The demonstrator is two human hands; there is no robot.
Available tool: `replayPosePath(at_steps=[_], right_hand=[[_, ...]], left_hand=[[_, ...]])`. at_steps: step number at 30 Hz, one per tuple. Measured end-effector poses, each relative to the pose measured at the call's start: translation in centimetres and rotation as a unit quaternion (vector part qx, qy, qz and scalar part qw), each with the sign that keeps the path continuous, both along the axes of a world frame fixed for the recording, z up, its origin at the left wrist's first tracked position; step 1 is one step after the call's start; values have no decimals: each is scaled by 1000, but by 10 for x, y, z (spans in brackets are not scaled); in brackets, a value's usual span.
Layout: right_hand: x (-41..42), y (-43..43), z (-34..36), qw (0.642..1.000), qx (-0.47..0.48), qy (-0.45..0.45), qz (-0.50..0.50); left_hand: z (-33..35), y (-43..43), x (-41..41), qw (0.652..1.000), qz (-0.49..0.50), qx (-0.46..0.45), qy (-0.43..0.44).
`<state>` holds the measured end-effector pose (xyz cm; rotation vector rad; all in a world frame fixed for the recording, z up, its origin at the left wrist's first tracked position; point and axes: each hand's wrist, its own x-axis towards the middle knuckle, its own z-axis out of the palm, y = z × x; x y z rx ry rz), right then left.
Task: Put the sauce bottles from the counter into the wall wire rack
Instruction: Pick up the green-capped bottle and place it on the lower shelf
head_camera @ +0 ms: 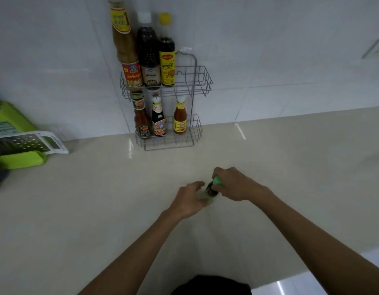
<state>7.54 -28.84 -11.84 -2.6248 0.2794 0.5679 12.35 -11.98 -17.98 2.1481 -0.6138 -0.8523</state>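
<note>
Well in front of the wire rack [166, 107], over the bench [99, 199], the right hand [235, 184] grips the green-capped bottle [213, 187] while the left hand [189, 199] cups its base, seemingly the pickup step; next likely calls for lifting it into the rack's empty right side.

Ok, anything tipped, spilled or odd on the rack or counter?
No spill shows. The rack holds six upright bottles, three per shelf. The green-capped bottle is tilted between the left hand and right hand, but it is blurred.
</note>
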Motion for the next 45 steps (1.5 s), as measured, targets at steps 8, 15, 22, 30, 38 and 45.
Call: replayPosePath(at_steps=[8, 15, 22, 30, 38, 45], right_hand=[[-12, 33, 59, 992, 17, -120, 39], [-10, 47, 93, 968, -203, -147, -31], [-20, 31, 126, 972, 142, -160, 98], [-17, 39, 120, 961, -99, -248, 70], [-15, 56, 108, 883, -92, -447, 114], [-2, 57, 92, 905, -146, -389, 93]], left_hand=[[39, 15, -7, 992, 28, -108, 62], [81, 14, -15, 982, 76, -118, -125], [116, 32, 1, 981, -12, -158, 114], [129, 31, -2, 992, 14, -124, 28], [143, 34, -8, 987, -31, -139, 74], [111, 14, -30, 968, 181, -162, -62]])
